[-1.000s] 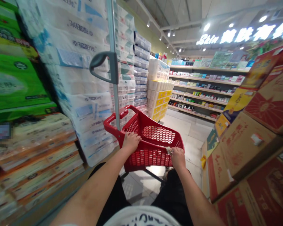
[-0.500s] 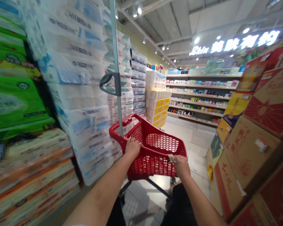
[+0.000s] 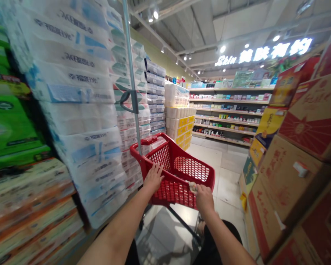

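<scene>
A red plastic shopping cart [image 3: 191, 167] stands in front of me, with perforated sides and a dark metal leg below. My left hand [image 3: 153, 178] rests on the near side by its top rim, its fingers stretched out. In my right hand [image 3: 204, 198] a crumpled, light-coloured cloth [image 3: 193, 187] is pinched against the near rim toward the right end. Part of the cloth is hidden by the fingers. A grey metal pole [image 3: 131, 70] with a grey loop handle [image 3: 130, 101] rises at the cart's left end.
On the left tower wrapped paper packs [image 3: 96, 143], and green packs [image 3: 16, 121] are stacked beside them. Cardboard boxes [image 3: 295, 176] line the right side. Shelves of small goods [image 3: 228, 110] stand at the back, beyond a pale tiled floor [image 3: 206, 149].
My right hand has slid left along the rim with the cloth. My left hand's fingers have straightened on the cart's side. The view has shifted slightly.
</scene>
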`<state>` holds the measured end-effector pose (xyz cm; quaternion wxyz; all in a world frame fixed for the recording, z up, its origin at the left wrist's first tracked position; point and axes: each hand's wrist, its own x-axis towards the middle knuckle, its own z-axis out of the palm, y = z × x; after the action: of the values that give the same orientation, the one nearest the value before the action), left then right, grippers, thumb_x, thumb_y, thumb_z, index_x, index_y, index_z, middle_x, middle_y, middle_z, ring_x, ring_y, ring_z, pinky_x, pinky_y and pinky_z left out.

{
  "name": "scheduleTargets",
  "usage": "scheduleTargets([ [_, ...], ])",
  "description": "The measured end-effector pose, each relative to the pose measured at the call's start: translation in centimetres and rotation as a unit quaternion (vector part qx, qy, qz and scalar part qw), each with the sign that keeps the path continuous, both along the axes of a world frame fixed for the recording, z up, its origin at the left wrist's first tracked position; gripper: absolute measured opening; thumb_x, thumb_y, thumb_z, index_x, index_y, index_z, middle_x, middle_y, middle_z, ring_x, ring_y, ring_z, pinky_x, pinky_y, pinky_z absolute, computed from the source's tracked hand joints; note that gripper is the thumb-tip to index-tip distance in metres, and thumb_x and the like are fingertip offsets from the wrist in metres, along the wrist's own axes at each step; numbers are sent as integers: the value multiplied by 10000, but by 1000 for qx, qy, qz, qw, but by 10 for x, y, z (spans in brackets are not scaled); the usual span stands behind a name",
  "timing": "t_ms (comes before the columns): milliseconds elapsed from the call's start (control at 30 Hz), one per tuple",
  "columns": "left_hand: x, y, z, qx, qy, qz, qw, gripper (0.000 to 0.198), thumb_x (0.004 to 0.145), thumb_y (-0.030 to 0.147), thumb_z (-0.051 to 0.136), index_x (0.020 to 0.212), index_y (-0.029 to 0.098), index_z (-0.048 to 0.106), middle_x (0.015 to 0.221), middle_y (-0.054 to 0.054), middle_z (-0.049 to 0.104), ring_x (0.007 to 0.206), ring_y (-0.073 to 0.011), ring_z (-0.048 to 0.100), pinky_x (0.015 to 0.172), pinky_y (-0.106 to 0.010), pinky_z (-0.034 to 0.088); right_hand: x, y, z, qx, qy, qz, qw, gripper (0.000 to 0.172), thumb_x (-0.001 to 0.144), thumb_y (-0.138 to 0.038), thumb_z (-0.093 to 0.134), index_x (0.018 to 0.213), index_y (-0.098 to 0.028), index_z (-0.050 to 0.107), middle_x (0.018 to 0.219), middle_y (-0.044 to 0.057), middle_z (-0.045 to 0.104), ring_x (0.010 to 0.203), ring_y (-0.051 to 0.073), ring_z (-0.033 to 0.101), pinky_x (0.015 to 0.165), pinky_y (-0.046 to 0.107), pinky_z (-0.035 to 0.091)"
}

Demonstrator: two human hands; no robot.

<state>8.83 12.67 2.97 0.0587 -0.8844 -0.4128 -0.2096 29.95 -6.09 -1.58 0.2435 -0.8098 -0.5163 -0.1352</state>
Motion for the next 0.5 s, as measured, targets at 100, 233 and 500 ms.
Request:
scheduleTargets([
  [100,0,-12,-10,-21,-20,21,999,565,928,356,467,1474,261,353,1603,-95,183,1472,-321,130,1139,-467,277,-3,3,6,-16,1,1,1000,294,841,-117,508,1086,-192,652,1027,94,646,904,234,519,800,325,350],
  [233,10,-35,-15,-90,-5,-20,996,522,950,416,409,1462,321,368,1599,-93,193,1431,-328,271,1114,-456,316,-20,1,3,-20,5,14,1000,192,842,-138,541,980,-186,666,954,95,650,872,232,538,780,330,364],
  [500,9,-43,-21,-150,-77,8,986,490,913,444,448,1334,211,546,1605,-117,130,1410,-342,314,1148,-421,286,-92,-27,-21,76,5,186,980,480,837,-134,519,1311,-212,511,1178,105,623,1020,235,563,894,363,461],
])
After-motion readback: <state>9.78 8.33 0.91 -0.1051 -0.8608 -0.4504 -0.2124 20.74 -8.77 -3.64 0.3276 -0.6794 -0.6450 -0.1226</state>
